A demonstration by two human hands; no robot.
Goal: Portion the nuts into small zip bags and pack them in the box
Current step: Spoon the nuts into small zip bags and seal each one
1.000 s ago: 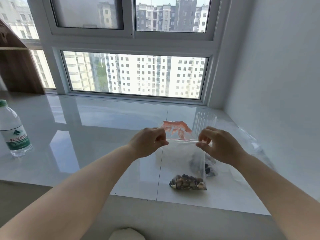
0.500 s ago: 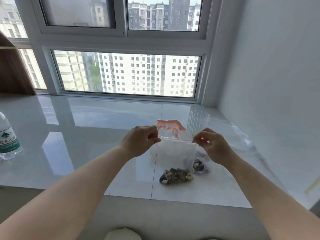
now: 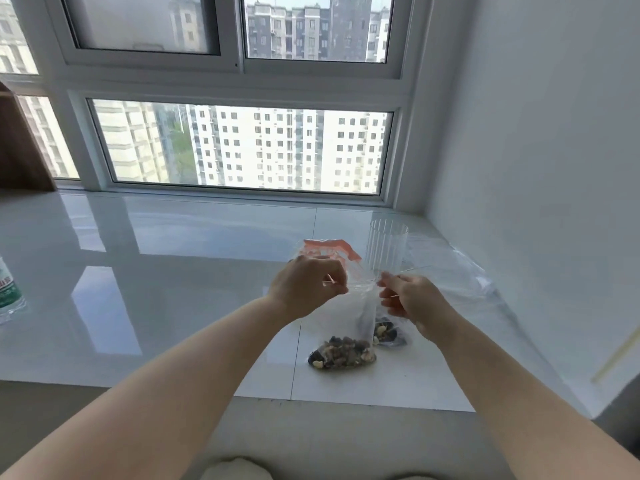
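Up front, held upright over a glossy white sill (image 3: 173, 271): a clear zip bag (image 3: 349, 327), top edge pinched from both ends. Left hand (image 3: 306, 289) curled, thumb and fingers nipping the bag's upper left corner; right hand (image 3: 410, 299) curled likewise, nipping the upper right end of the seal strip. Hands close together, with only a short stretch of the strip showing between them. Inside the bag, a small heap of mixed nuts (image 3: 341, 353), dark and pale pieces, sunk to the bottom, which touches or nearly touches the sill; cannot tell which. Just behind and to the right, lying on the sill: a second small bag (image 3: 388, 336) holding a smaller portion of nuts, partly hidden by the right wrist. Farther back, beyond the left hand, a clear packet with an orange top (image 3: 329, 249); contents not readable. Beside it on the right, a ribbed clear cup (image 3: 388, 244), upright. Along the wall (image 3: 554, 168), loose clear plastic sheeting (image 3: 460, 275). At the far left edge, a water bottle (image 3: 8, 292) with a green label, cut off by the frame.
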